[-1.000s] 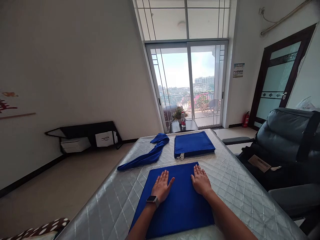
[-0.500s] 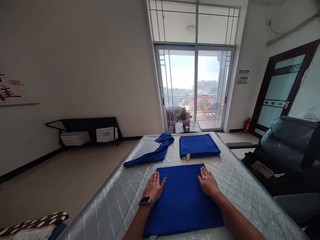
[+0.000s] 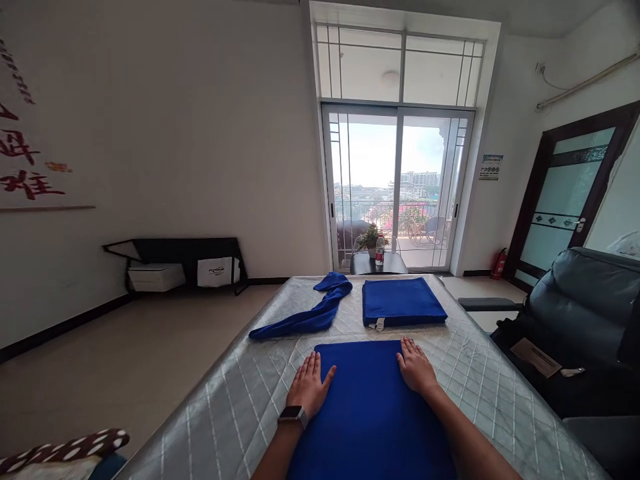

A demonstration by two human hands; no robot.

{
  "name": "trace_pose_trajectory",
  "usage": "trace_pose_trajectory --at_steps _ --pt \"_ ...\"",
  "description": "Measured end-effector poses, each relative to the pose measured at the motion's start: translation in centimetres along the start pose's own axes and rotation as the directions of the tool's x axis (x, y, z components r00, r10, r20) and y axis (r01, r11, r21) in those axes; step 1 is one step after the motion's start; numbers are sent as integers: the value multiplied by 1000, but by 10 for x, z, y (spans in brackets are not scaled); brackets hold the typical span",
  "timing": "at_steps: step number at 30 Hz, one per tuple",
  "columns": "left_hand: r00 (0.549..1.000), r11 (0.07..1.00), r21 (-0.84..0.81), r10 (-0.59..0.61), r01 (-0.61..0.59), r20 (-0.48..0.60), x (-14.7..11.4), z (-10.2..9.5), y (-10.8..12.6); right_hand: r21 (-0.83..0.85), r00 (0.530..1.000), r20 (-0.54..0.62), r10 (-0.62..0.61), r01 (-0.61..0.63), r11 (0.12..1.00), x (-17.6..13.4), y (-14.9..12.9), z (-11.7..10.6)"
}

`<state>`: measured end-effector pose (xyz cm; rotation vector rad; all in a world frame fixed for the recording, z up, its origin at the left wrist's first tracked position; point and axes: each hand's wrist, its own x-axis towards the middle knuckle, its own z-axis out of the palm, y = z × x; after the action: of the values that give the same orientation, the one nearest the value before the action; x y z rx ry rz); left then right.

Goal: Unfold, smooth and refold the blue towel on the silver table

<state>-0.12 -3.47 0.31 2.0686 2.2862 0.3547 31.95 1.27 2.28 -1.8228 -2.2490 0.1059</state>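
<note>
A flat blue folded cloth (image 3: 367,407) lies in front of me on a silvery quilted mattress (image 3: 230,393). My left hand (image 3: 309,387), with a watch at the wrist, rests flat along the cloth's left edge, thumb apart from the fingers. On the cloth's far right corner lies my right hand (image 3: 416,365), also flat with its thumb spread. Beyond them sits a neat blue folded stack (image 3: 404,300) with a white tag at its near edge. To its left is a twisted strip of blue fabric (image 3: 305,317). The near edge of the cloth is out of frame.
A black leather armchair (image 3: 580,320) stands close on the right. By the left wall is a low black rack (image 3: 185,250) with white boxes. A small table (image 3: 379,264) with a plant and bottle stands before the glass doors. Brown dotted fabric (image 3: 75,445) shows at lower left.
The view has tilted up slightly, so everything sits lower in the picture. Both hands stay flat on the cloth, nearly unmoved against it.
</note>
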Motion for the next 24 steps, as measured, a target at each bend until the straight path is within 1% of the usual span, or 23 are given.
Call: trace_pose_trajectory --at_steps 3,6,10,12,14,16,17,19,21,23,24 --pt "1000 1000 10 -1 1 13 0 1 1 9 1000 -26 11 -11 1000 0 2 4" --pt "999 999 32 -26 24 36 -2 -4 5 25 999 -31 11 -11 1000 -1 2 4" --pt "991 993 81 -95 88 90 6 -19 13 53 999 -32 14 -12 999 -1 4 4" --pt "989 990 99 -111 102 98 15 -29 26 64 999 -38 12 -10 998 -1 5 4" --pt "996 995 93 -55 48 75 24 -34 50 71 999 -44 10 -7 997 0 5 5" --pt "996 995 62 77 -80 52 30 -33 86 72 999 -46 16 -12 997 0 6 5" --pt "987 987 39 156 -158 47 31 -29 108 69 999 -46 18 -15 997 0 6 5" --pt "953 955 -16 297 -297 54 29 -17 152 65 999 -46 14 -11 998 0 8 7" --pt "921 923 -61 384 -380 60 25 -2 189 61 999 -42 -13 16 998 0 10 8" --pt "905 905 -93 421 -414 67 21 10 210 52 999 -33 -40 41 998 -1 12 9" --pt "902 902 -104 426 -418 71 20 14 214 46 999 -28 -42 44 998 -1 12 9"
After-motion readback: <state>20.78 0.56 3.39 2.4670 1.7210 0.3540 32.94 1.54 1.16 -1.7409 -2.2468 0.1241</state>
